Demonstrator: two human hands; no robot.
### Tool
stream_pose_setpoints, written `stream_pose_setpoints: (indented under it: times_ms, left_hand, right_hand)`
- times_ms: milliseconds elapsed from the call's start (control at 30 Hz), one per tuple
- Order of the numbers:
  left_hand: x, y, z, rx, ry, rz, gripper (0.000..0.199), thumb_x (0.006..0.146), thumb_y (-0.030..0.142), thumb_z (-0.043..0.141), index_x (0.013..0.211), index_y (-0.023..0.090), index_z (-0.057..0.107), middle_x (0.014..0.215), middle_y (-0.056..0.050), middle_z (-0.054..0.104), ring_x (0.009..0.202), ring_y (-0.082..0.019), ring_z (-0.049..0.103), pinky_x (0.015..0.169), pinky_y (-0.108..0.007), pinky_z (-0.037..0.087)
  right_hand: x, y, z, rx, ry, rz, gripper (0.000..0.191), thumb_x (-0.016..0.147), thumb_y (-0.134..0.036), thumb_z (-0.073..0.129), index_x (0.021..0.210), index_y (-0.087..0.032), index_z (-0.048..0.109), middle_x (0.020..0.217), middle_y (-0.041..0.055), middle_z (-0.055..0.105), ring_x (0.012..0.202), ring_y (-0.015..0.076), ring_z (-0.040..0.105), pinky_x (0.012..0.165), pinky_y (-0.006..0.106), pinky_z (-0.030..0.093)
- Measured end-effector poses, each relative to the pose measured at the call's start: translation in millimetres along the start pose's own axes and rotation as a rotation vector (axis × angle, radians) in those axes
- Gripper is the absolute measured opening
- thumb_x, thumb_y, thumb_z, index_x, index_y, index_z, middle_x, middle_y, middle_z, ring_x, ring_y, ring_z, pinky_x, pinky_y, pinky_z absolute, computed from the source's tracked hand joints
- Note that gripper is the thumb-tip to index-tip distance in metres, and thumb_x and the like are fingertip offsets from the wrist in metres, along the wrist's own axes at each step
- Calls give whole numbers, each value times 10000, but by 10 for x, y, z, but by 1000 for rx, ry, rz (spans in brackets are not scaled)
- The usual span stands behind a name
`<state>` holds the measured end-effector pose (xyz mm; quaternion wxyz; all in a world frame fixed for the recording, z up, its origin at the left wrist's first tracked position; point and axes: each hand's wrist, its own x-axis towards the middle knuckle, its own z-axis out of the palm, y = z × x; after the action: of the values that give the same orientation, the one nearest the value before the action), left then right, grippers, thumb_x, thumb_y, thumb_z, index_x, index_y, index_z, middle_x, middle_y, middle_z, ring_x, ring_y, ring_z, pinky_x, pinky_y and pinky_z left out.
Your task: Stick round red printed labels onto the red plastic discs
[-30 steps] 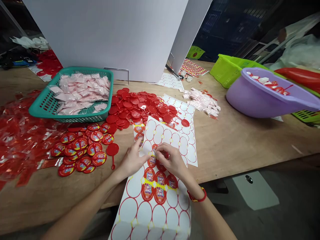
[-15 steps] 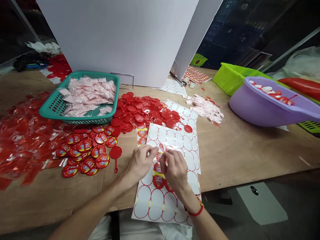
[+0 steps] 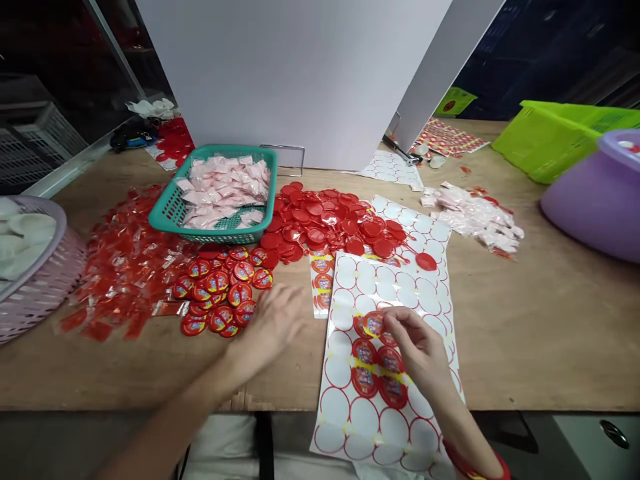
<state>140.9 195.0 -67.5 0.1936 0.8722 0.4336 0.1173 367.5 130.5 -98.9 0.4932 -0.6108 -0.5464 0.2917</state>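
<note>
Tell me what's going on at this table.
A person is working bare-handed at a wooden table. The right hand is over a white sheet of red-outlined circles, its fingertips at a round red printed sticker. The blurred left hand is beside a pile of red printed discs. Plain red discs lie farther along, next to a teal basket of pink sachets.

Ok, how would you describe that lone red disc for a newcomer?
On the wooden workbench, right of the teal basket, lies a heap of red plastic discs. One red disc sits on the white label sheet, apart from the heap.
</note>
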Motion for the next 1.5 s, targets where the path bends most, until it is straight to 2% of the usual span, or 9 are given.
stream_pose_setpoints:
  times_ms: [133, 233, 433, 633, 800, 933, 1067, 1267, 1500]
  left_hand:
    - [17, -278, -148, 338, -65, -147, 399, 704, 155, 631, 1093, 127, 543, 1077, -151, 574, 1009, -300, 488, 851, -430, 393]
    - [52, -375, -141, 368, -100, -141, 232, 702, 158, 625, 930, 130, 594, 971, -148, 575, 952, -302, 501, 794, -404, 408]
    - [154, -400, -186, 29, -98, -94, 84, 757, 138, 508, 763, 162, 589, 835, -56, 567, 798, -194, 543, 736, -300, 414]
    - [353, -197, -387, -423, -305, -71, 133, 753, 264, 530, 723, 191, 637, 689, 5, 644, 647, -148, 570, 605, -218, 397]
    - [526, 46, -80, -472, -324, 75, 129, 739, 187, 550, 715, 191, 676, 716, -12, 668, 680, -153, 584, 661, -230, 417]
    - [432, 127, 246, -250, -121, 114, 176, 776, 160, 541, 908, 149, 657, 897, -84, 641, 840, -208, 569, 761, -305, 434]
    - [87, 146, 442, -138, 97, 113, 475, 762, 268, 610, 1198, 134, 477, 1129, -113, 571, 1014, -242, 498, 873, -380, 413]
    - [-178, 160, 641, -135, 157, -17, 640, 699, 233, 683, 1271, 198, 397, 1090, -80, 599, 989, -235, 506, 835, -373, 427]
    - [-143, 152, 650, -170, 169, -76, 811, 637, 238, 744, 1322, 224, 310, 1074, -62, 621, 981, -233, 508, 848, -374, 403]
  right_hand:
    - [-122, 241, -108, 49, -13, 106, 185, 785, -389, 560, 833, -211, 580, 770, 35, 601, 664, 154, 569, 573, 264, 483]
    - [-216, 348, -101, 63, 42, 121, 253, 773, -373, 585, 972, -221, 553, 853, 43, 603, 725, 163, 578, 633, 291, 498]
    - [-225, 324, 45, 133, 204, 163, 249, 757, -345, 598, 958, -212, 536, 876, 48, 587, 782, 174, 572, 702, 328, 489]
    - [-124, 227, 304, 261, 349, 181, 299, 747, -328, 592, 996, -212, 473, 879, 45, 561, 792, 170, 559, 689, 324, 486]
    - [-46, 152, 412, 232, 346, 142, 194, 779, -341, 551, 907, -201, 507, 785, 11, 538, 653, 126, 514, 565, 247, 456]
    - [-34, 155, 387, 220, 358, 125, 169, 770, -355, 550, 769, -189, 522, 724, 6, 551, 626, 126, 514, 566, 253, 450]
    - [-53, 140, 376, 202, 231, 125, 146, 769, -332, 560, 743, -190, 543, 690, 5, 568, 636, 140, 540, 592, 272, 457]
    - [-29, 37, 399, -93, -209, -30, 93, 801, -252, 538, 735, -192, 566, 687, 13, 575, 616, 137, 524, 557, 264, 423]
    - [0, -3, 430, -274, -241, -159, 94, 819, -198, 506, 731, -186, 538, 670, 23, 555, 635, 149, 498, 570, 275, 403]
